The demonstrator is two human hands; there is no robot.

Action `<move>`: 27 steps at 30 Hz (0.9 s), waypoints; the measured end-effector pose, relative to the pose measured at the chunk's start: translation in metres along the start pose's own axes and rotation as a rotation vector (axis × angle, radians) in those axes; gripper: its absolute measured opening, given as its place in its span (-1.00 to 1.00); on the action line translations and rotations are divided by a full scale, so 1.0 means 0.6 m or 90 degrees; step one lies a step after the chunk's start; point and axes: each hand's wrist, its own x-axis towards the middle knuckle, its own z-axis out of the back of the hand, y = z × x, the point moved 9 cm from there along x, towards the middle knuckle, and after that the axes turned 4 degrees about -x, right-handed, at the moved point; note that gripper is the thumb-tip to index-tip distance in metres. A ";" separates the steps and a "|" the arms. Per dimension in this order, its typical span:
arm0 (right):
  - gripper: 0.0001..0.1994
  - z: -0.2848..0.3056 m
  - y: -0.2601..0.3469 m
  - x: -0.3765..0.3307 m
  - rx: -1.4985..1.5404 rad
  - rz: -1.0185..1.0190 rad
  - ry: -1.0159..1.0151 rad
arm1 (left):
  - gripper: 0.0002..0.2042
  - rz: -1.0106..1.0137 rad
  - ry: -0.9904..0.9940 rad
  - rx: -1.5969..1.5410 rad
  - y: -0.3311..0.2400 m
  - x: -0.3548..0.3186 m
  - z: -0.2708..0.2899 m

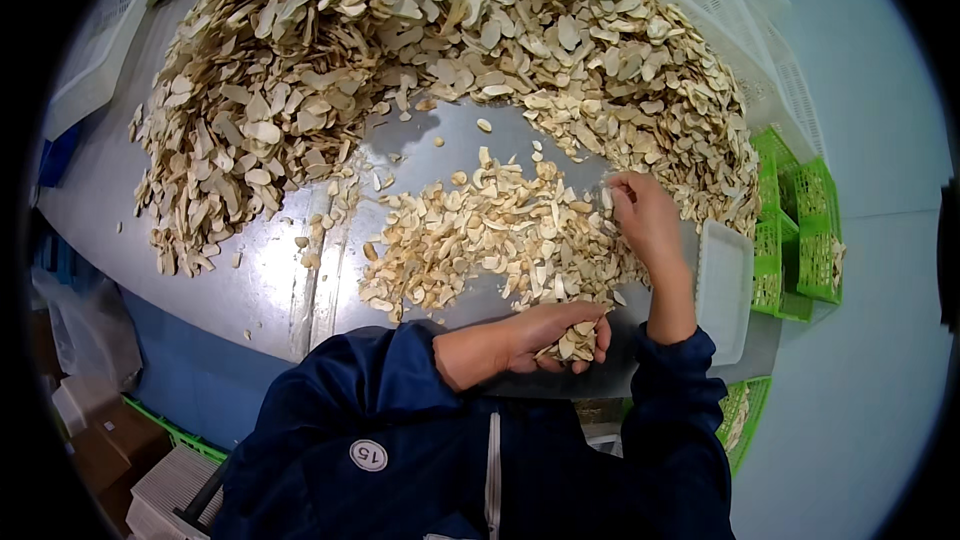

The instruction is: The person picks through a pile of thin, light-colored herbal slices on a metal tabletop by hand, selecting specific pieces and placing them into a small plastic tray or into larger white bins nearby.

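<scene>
My left hand is cupped at the near edge of the steel table, its fingers curled round a handful of pale dried slices. Just ahead of it a low, loose pile of small cream and tan pieces is spread out. At that pile's right side my right hand is closed in a pinch. One pale slice shows at its fingertips. Behind, a much larger heap of dried slices curves from the left across the back to the right.
A shallow white tray lies by my right forearm. Green baskets stand beyond the table's right side. White perforated crates border the heap at the back right, and another white crate is at the far left. Scattered bits dot the steel table.
</scene>
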 end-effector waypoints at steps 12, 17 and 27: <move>-0.66 -0.009 -0.018 -0.022 0.065 -0.013 0.010 | -0.54 -0.014 -0.008 -0.027 -0.009 0.004 0.009; -0.76 0.015 -0.005 -0.065 0.480 -0.086 0.126 | -0.51 -0.028 0.000 -0.060 -0.013 0.005 0.010; -0.80 -0.007 0.110 -0.017 -0.026 0.266 -0.123 | -0.50 -0.073 0.032 -0.089 -0.030 0.002 0.006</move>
